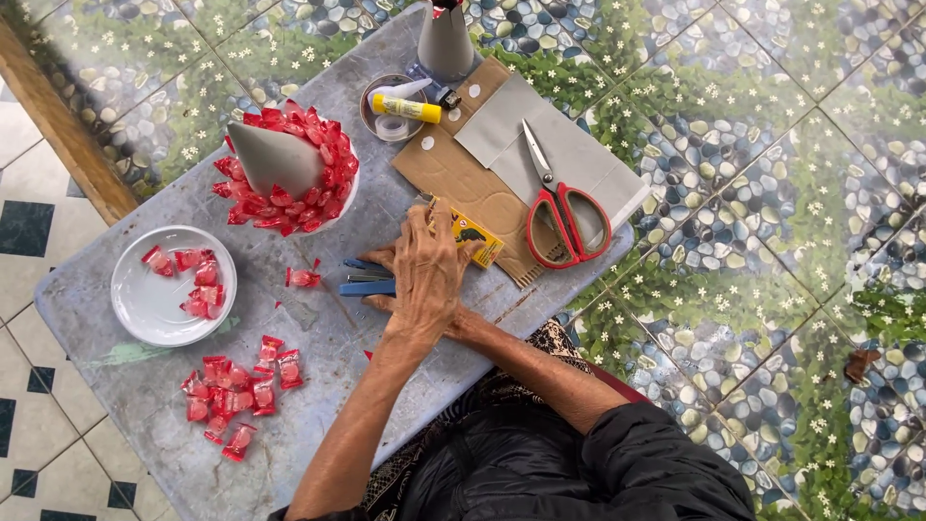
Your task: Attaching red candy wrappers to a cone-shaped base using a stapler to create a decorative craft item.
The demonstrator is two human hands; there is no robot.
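Grey table [318,347], hands [424,275] – blue stapler [365,281]

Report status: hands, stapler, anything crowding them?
Left hand on top, right hand beneath, both over blue stapler. Grip hidden. Yellow box touching fingertips; loose red candy beside stapler.

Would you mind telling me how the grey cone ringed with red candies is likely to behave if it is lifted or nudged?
The grey cone looks like rolled card, so probably light and easily dented. It stands on a small white base, tall for its footing, so a push might tip it. The red candies stuck around it may snag or come loose.
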